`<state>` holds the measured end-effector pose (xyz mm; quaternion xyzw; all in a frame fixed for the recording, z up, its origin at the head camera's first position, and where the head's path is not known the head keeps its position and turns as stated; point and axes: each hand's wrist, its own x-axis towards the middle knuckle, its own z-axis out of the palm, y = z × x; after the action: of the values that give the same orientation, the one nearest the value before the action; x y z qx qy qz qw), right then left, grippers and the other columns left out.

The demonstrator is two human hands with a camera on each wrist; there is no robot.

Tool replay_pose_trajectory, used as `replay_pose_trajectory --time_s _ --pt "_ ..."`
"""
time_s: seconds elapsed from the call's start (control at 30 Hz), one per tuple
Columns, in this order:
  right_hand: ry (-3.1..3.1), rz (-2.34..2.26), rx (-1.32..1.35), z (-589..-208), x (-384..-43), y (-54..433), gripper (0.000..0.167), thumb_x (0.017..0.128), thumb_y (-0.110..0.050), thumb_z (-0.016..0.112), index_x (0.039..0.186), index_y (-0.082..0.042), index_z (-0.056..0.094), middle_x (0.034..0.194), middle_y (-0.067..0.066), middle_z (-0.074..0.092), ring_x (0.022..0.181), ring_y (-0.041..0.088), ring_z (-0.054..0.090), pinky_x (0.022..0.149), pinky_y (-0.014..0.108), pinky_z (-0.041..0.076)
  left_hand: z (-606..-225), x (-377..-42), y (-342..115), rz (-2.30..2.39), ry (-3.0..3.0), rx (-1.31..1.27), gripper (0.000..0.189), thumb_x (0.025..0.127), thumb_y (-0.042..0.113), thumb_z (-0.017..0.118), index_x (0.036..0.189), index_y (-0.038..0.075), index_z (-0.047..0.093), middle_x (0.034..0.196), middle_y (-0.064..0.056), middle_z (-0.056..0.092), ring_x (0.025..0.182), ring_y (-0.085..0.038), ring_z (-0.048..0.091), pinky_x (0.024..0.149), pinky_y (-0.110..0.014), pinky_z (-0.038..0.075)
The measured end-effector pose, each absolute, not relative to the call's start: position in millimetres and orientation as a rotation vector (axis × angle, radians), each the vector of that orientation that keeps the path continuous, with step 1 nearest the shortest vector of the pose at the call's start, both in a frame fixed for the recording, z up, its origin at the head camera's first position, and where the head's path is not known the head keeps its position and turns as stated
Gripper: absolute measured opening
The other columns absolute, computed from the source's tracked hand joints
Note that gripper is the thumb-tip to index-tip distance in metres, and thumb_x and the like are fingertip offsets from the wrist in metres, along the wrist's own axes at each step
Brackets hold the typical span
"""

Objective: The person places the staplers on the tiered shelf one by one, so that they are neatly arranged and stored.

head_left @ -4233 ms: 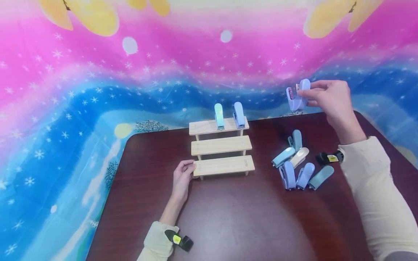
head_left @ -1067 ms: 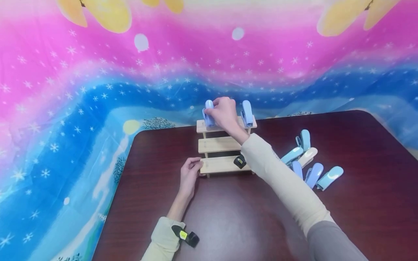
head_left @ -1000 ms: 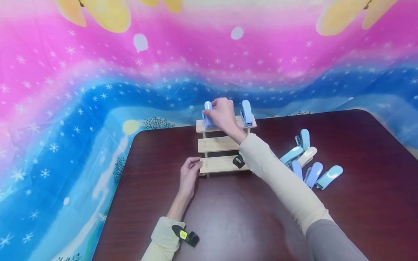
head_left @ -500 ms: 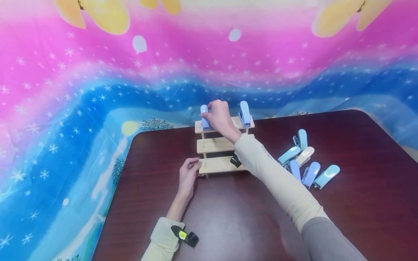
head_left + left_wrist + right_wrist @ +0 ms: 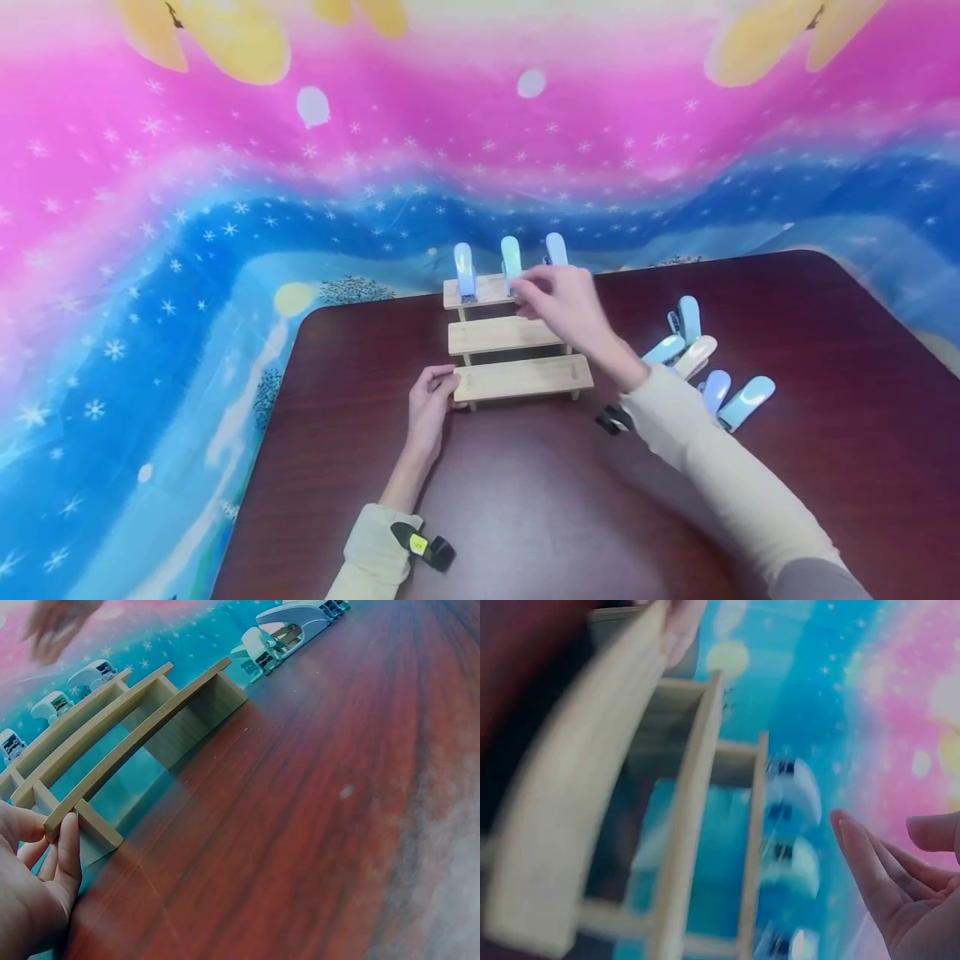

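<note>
My left hand (image 5: 427, 410) pinches the left end of the lowest step of a three-tier wooden display rack (image 5: 522, 377); in the left wrist view thumb and fingers grip the board's corner (image 5: 56, 825). On the top step three small staplers stand on end in a row: a lavender stapler (image 5: 464, 271) at left, a mint stapler (image 5: 511, 257) in the middle, and another lavender stapler (image 5: 555, 247) at right, its lower part hidden by my right hand (image 5: 573, 312). That hand holds nothing; in the right wrist view its thumb and fingers are apart, beside the staplers.
Right of the rack, several staplers lie in a loose group: a teal one (image 5: 689, 317), a light blue one (image 5: 665, 348), a cream one (image 5: 697, 354), a lavender one (image 5: 716, 390) and another teal one (image 5: 748, 400). My right sleeve (image 5: 675, 421) partly covers them. A patterned cloth hangs behind.
My right hand carried a lavender stapler from the right to the top step's left end, let go of it and drew back rightward. My left hand keeps its hold on the rack.
</note>
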<state>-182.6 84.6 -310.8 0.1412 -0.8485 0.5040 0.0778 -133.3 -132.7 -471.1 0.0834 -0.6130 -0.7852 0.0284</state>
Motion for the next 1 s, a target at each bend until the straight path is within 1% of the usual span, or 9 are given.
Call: replay_pose_trajectory --time_s 0.13,0.3,0.47,0.63,0.77,0.9,0.97,1.0 --pt "-2.593 1.532 0.287 -320 -170 123 0.029 0.103 -0.019 0.066 0.111 0.007 0.074 0.086 0.018 0.076 0.07 0.025 0.075 0.062 0.029 0.063 -470 -131 -138 -2.407 -1.899 0.274 0.025 0.097 -0.002 0.063 0.121 -0.012 0.06 0.103 -0.01 0.068 0.076 -0.013 0.064 0.062 -0.024 0.058" --pt "-2.684 1.586 0.177 -326 -162 159 0.036 0.103 -0.028 0.066 0.11 0.007 0.073 0.088 0.02 0.076 0.073 0.026 0.076 0.067 0.034 0.064 -470 -131 -143 -2.394 -1.916 0.271 0.026 0.098 -0.001 0.063 0.121 -0.011 0.059 0.104 -0.01 0.068 0.076 -0.013 0.063 0.062 -0.023 0.057" --pt "-2.73 1.669 0.16 -333 -161 189 0.045 0.105 -0.032 0.064 0.117 0.011 0.07 0.092 0.021 0.076 0.074 0.021 0.076 0.072 0.035 0.064 -471 -133 -143 -2.403 -1.911 0.271 0.024 0.098 -0.001 0.063 0.12 -0.01 0.06 0.103 -0.01 0.068 0.075 -0.013 0.063 0.062 -0.023 0.056" --pt "-2.772 1.684 0.113 -338 -163 223 0.05 0.105 -0.034 0.063 0.12 0.014 0.066 0.094 0.023 0.076 0.073 0.017 0.075 0.073 0.035 0.064 -473 -135 -139 -2.427 -1.903 0.26 0.024 0.098 0.0 0.064 0.12 -0.009 0.06 0.103 -0.008 0.069 0.076 -0.013 0.064 0.063 -0.024 0.057" --pt "-2.772 1.705 0.055 -343 -162 248 0.054 0.106 -0.033 0.061 0.129 0.016 0.059 0.101 0.024 0.075 0.077 0.014 0.075 0.075 0.034 0.064 -473 -135 -135 -2.439 -1.896 0.246 0.024 0.098 0.0 0.064 0.12 -0.009 0.059 0.102 -0.008 0.069 0.075 -0.013 0.063 0.062 -0.024 0.057" --pt "-2.795 1.671 -0.001 -348 -158 267 0.059 0.106 -0.034 0.06 0.139 0.014 0.051 0.112 0.018 0.073 0.085 0.005 0.073 0.078 0.029 0.063 -472 -134 -133 -2.432 -1.895 0.253 0.024 0.098 0.0 0.063 0.119 -0.01 0.059 0.101 -0.008 0.069 0.074 -0.013 0.063 0.062 -0.023 0.057" --pt "-2.783 1.684 -0.02 -351 -157 275 0.061 0.107 -0.034 0.059 0.142 0.015 0.047 0.113 0.012 0.073 0.088 0.002 0.072 0.08 0.027 0.062 -472 -134 -132 -2.429 -1.894 0.257 0.024 0.098 0.0 0.063 0.119 -0.01 0.059 0.101 -0.008 0.069 0.073 -0.013 0.063 0.061 -0.023 0.056" --pt "-2.772 1.701 -0.033 -352 -156 280 0.062 0.107 -0.033 0.059 0.143 0.016 0.046 0.111 0.007 0.073 0.089 0.001 0.071 0.08 0.026 0.062 -472 -134 -132 -2.431 -1.894 0.259 0.024 0.098 0.0 0.063 0.119 -0.01 0.059 0.101 -0.008 0.069 0.073 -0.013 0.063 0.062 -0.023 0.056"
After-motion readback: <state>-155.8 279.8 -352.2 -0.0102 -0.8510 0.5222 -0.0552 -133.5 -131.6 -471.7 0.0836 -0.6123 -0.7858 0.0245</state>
